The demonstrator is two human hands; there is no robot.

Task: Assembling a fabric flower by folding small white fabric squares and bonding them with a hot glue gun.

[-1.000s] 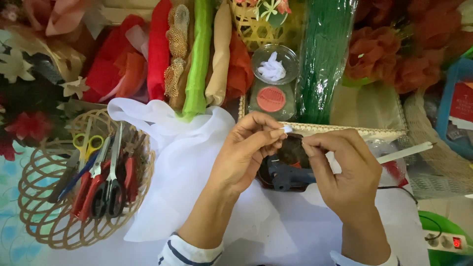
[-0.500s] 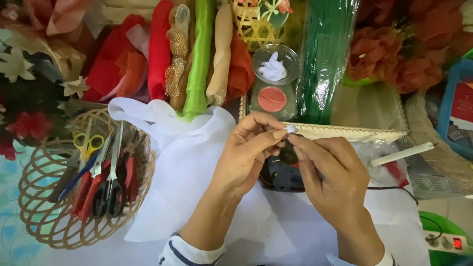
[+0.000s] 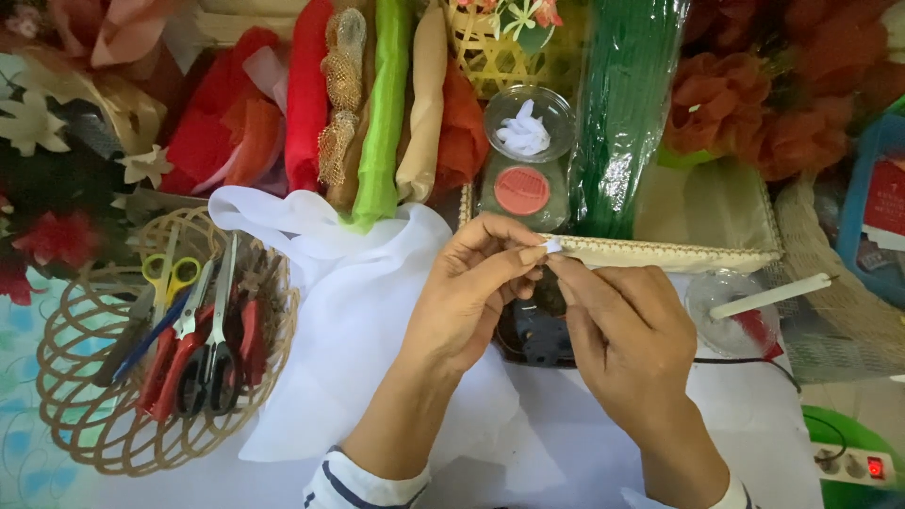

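Left hand (image 3: 471,292) — pinching a tiny white scrap (image 3: 553,245) between thumb and forefinger, fingers closed on it, hovering above a white sheer cloth (image 3: 349,330). Right hand (image 3: 627,339) — meeting the left at the same scrap, fingertips closed on its other side, palm hanging over a dark glue gun (image 3: 537,330) lying on the table. Sitting just behind the hands: a woven tray edge (image 3: 679,254), a clear round tub (image 3: 528,127) holding white bits, a red-lidded tub (image 3: 521,191) below it. Standing further back: rolls of red, gold-mesh, green and beige fabric (image 3: 377,113), a green bundle of wire stems (image 3: 627,104). Resting left — a wicker basket (image 3: 104,424) carrying scissors and pliers (image 3: 203,330). Lying right — a white candle (image 3: 768,295) across a clear dish.
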